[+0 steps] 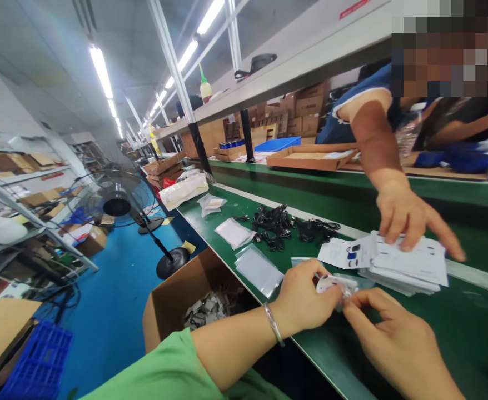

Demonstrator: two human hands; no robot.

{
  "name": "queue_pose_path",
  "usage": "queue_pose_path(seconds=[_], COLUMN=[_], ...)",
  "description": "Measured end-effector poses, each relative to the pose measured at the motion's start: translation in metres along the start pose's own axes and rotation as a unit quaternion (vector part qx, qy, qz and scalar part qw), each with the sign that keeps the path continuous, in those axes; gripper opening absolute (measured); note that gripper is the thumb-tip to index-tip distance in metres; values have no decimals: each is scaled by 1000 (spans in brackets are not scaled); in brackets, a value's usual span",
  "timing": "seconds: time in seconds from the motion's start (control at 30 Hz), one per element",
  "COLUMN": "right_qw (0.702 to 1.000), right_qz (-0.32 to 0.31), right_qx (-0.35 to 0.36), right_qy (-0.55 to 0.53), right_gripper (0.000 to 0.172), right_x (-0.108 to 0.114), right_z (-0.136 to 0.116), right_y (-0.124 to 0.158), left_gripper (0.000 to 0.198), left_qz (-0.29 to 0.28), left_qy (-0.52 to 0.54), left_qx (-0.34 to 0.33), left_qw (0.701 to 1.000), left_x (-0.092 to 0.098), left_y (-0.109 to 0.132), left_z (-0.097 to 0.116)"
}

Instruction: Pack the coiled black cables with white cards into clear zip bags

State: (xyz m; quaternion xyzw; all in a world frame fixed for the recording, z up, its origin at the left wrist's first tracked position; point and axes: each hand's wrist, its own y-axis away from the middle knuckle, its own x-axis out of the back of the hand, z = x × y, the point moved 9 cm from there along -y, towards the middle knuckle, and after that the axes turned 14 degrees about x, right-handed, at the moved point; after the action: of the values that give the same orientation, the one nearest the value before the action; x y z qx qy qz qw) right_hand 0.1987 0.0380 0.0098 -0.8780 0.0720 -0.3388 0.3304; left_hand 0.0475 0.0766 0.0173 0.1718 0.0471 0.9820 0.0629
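The left hand (306,294) and right hand (394,344) are close together. They pinch a small white thing in a clear plastic bag (335,286), its long side running left to right. Just right of it, another person's hand (411,216) touches a stack of white paper cards (406,264) on the green tabletop (469,328).
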Motion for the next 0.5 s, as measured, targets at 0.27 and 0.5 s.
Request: queue_pose_path(seconds=[0.27,0.5], right_qw=[995,982], right_qz=[-26,15], right_qx=[-69,108], right_qy=[-59,154], right_gripper=[38,73], right_x=[-6,-11], right_z=[17,-9], right_y=[9,8], left_gripper=[56,65], left_qz=[-133,-78], left_qy=[-88,-87], left_qx=[-8,59], left_qw=[987,991], left_x=[11,16], left_y=[2,4], left_z=[9,-4])
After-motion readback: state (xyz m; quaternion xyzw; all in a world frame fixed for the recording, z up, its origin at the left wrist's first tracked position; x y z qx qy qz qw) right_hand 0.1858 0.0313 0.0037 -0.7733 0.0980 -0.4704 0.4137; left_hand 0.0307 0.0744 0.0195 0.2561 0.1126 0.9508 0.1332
